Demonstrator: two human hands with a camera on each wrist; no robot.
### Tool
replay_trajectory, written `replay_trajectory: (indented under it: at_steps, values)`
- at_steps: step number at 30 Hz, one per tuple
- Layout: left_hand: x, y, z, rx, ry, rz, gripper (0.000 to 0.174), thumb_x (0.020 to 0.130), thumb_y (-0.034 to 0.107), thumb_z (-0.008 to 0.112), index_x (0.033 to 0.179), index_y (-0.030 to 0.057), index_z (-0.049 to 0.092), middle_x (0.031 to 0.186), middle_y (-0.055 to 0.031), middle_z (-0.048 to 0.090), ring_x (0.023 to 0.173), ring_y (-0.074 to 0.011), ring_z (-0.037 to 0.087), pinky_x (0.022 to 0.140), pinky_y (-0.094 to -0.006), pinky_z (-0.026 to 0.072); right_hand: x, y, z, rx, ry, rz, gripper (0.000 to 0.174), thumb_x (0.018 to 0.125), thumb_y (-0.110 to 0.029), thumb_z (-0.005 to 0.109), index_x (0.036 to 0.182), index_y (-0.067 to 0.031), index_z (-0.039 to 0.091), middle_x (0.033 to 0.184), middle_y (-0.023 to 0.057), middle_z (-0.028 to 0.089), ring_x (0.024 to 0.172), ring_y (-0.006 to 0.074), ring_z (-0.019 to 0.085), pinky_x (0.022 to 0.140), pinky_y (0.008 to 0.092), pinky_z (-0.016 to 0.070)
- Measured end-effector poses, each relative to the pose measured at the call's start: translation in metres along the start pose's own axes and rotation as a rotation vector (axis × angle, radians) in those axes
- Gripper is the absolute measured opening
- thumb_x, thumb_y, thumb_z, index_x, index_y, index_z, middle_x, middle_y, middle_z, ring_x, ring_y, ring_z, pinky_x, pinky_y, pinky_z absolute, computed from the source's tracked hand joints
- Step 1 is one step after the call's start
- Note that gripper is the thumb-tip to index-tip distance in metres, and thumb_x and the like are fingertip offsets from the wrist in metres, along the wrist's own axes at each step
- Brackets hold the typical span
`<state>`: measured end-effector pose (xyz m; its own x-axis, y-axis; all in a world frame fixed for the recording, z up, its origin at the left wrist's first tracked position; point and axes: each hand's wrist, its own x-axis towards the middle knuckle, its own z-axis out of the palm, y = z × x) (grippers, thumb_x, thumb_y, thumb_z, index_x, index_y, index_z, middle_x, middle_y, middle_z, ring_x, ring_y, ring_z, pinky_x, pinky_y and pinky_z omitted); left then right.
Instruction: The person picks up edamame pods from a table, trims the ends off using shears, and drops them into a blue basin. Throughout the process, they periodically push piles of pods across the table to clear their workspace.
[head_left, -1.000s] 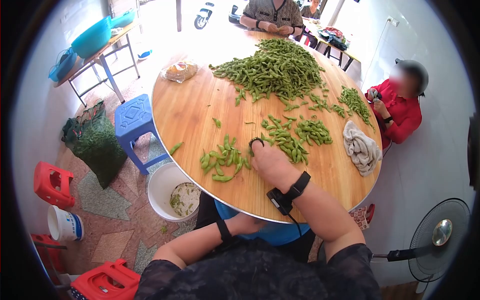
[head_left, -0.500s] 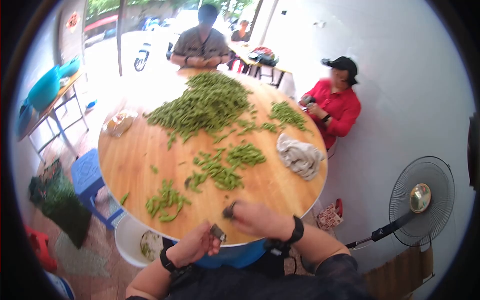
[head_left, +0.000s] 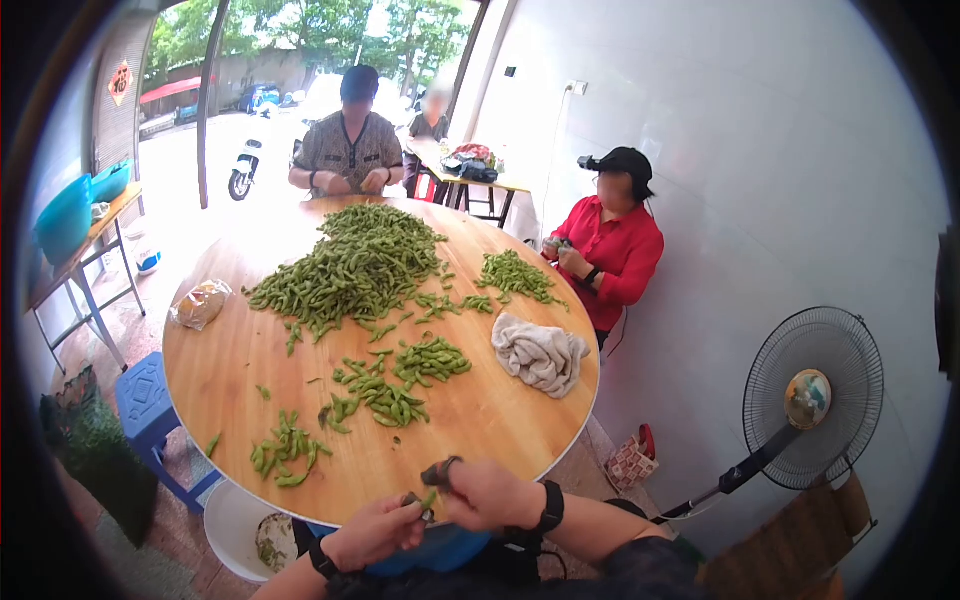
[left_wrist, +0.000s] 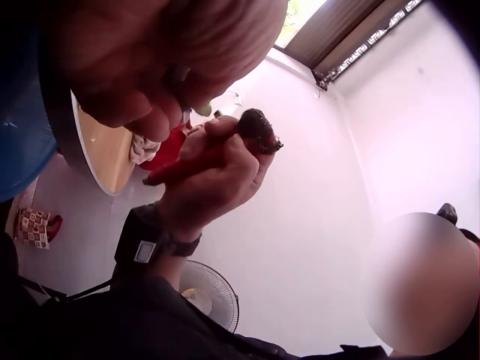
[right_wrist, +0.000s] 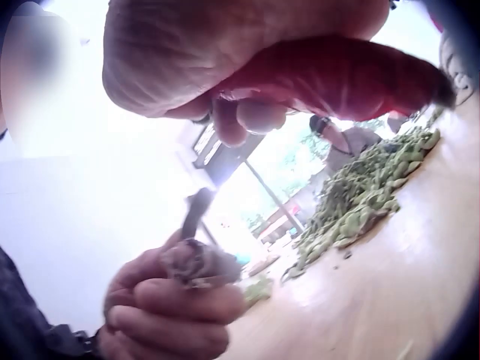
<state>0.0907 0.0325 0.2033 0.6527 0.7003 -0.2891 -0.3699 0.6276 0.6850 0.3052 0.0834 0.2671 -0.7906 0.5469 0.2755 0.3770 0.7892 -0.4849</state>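
My left hand (head_left: 375, 532) is at the table's near edge and pinches a green soybean pod (head_left: 430, 500) in its curled fingers. A dark cover (right_wrist: 199, 264) wraps a fingertip of that hand in the right wrist view. Close to the pod's upper end is my right hand (head_left: 492, 497), fingers bent, with a dark finger cover (left_wrist: 257, 129) pointing outward. Whether the right hand grips anything I cannot tell. Beyond the hands lie a small group of pods (head_left: 285, 450), another group (head_left: 390, 400) and a large heap of pods (head_left: 345, 265).
The round wooden table (head_left: 225, 380) also bears a crumpled cloth (head_left: 540, 355) and a plastic-wrapped item (head_left: 203, 303). A white bucket (head_left: 230, 530) and blue stool (head_left: 150, 400) stand left; a fan (head_left: 810, 400) stands right. Two people sit around the table, one in red (head_left: 620, 245).
The right hand has come back from the pods on the table to the near edge, and the left hand has risen to meet it. The head view has tilted up and shifted right.
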Motion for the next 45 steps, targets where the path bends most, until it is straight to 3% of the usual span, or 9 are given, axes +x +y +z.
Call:
replay_trajectory:
  at_steps: [3, 8, 10, 13, 16, 18, 33, 41, 45]
  values:
    - [-0.002, 0.008, 0.015, 0.006, 0.105, 0.141, 0.018, 0.098, 0.021, 0.046, 0.096, 0.0061, 0.055, 0.077, -0.0020, 0.057, 0.066, -0.0140, 0.054, 0.063, -0.0265, 0.0434, 0.003, 0.024, 0.002, 0.193, 0.450, 0.033, 0.031, 0.087, -0.001, 0.048, 0.118, 0.0015, 0.049, 0.091, 0.0114, 0.064, 0.069, 0.0187, 0.060, 0.064, 0.0291, 0.0485]
    - [0.002, 0.011, 0.005, 0.004, 0.115, 0.178, 0.013, 0.098, 0.018, 0.046, 0.096, 0.0075, 0.054, 0.081, -0.0025, 0.057, 0.069, -0.0151, 0.054, 0.064, -0.0271, 0.0438, -0.005, 0.055, 0.021, 0.391, 0.324, 0.214, 0.032, 0.094, -0.005, 0.045, 0.125, 0.0019, 0.043, 0.111, 0.0132, 0.062, 0.085, 0.0150, 0.059, 0.079, 0.0259, 0.0456]
    - [0.003, 0.007, 0.006, 0.039, 0.161, 0.217, 0.012, 0.097, 0.018, 0.047, 0.097, 0.0085, 0.054, 0.080, -0.0012, 0.056, 0.068, -0.0137, 0.052, 0.064, -0.0265, 0.0431, -0.011, 0.059, 0.027, 0.134, 0.254, 0.259, 0.016, 0.095, -0.012, 0.046, 0.105, 0.0004, 0.048, 0.094, 0.0130, 0.066, 0.078, 0.0240, 0.063, 0.071, 0.0322, 0.0496]
    - [0.009, 0.007, 0.013, 0.032, 0.270, 0.289, 0.014, 0.096, 0.020, 0.049, 0.097, 0.0079, 0.056, 0.078, 0.0008, 0.055, 0.066, -0.0089, 0.050, 0.061, -0.0220, 0.0418, -0.013, 0.049, 0.016, 0.157, 0.256, 0.365, 0.015, 0.095, -0.014, 0.046, 0.102, -0.0009, 0.046, 0.080, 0.0086, 0.062, 0.072, 0.0197, 0.063, 0.065, 0.0309, 0.0500]
    - [0.015, 0.012, 0.028, 0.048, 0.370, 0.364, 0.013, 0.097, 0.020, 0.049, 0.092, 0.0087, 0.054, 0.074, 0.0024, 0.052, 0.064, -0.0069, 0.047, 0.058, -0.0211, 0.0395, -0.006, 0.009, 0.008, 0.700, 0.179, 0.556, 0.017, 0.096, -0.015, 0.043, 0.105, -0.0013, 0.047, 0.068, 0.0028, 0.053, 0.050, 0.0107, 0.053, 0.049, 0.0276, 0.0459]
    - [0.015, 0.005, 0.023, 0.407, 0.375, 0.549, 0.017, 0.098, 0.020, 0.047, 0.086, 0.0082, 0.050, 0.070, 0.0041, 0.046, 0.062, -0.0042, 0.041, 0.055, -0.0213, 0.0353, 0.003, -0.015, 0.005, 0.808, 0.027, 0.579, 0.026, 0.095, -0.014, 0.041, 0.118, -0.0015, 0.043, 0.066, 0.0007, 0.052, 0.047, 0.0081, 0.049, 0.044, 0.0231, 0.0409]
    - [0.011, -0.010, 0.017, 0.568, 0.417, 0.661, 0.011, 0.094, 0.010, 0.054, 0.086, 0.0028, 0.051, 0.070, 0.0024, 0.044, 0.063, -0.0064, 0.039, 0.055, -0.0236, 0.0366, 0.002, -0.011, 0.011, 1.025, -0.098, 0.609, 0.024, 0.088, -0.008, 0.039, 0.112, -0.0025, 0.043, 0.069, 0.0016, 0.051, 0.046, 0.0067, 0.045, 0.041, 0.0215, 0.0387]
    - [0.005, -0.007, 0.014, 1.231, 0.533, 0.939, 0.012, 0.086, 0.008, 0.060, 0.083, 0.0007, 0.052, 0.070, -0.0150, 0.048, 0.060, -0.0295, 0.050, 0.056, -0.0363, 0.0420, 0.001, -0.013, 0.018, 0.966, -0.091, 0.591, 0.024, 0.087, -0.006, 0.037, 0.110, -0.0028, 0.043, 0.070, 0.0024, 0.052, 0.045, 0.0082, 0.046, 0.041, 0.0227, 0.0387]
    - [-0.004, -0.009, 0.009, 0.948, 0.432, 0.637, 0.013, 0.091, 0.013, 0.057, 0.084, 0.0033, 0.052, 0.070, -0.0095, 0.051, 0.062, -0.0227, 0.053, 0.057, -0.0326, 0.0428, 0.001, -0.016, 0.024, 1.075, -0.112, 0.653, 0.023, 0.087, -0.004, 0.036, 0.109, -0.0045, 0.044, 0.069, 0.0023, 0.051, 0.044, 0.0083, 0.045, 0.040, 0.0222, 0.0382]
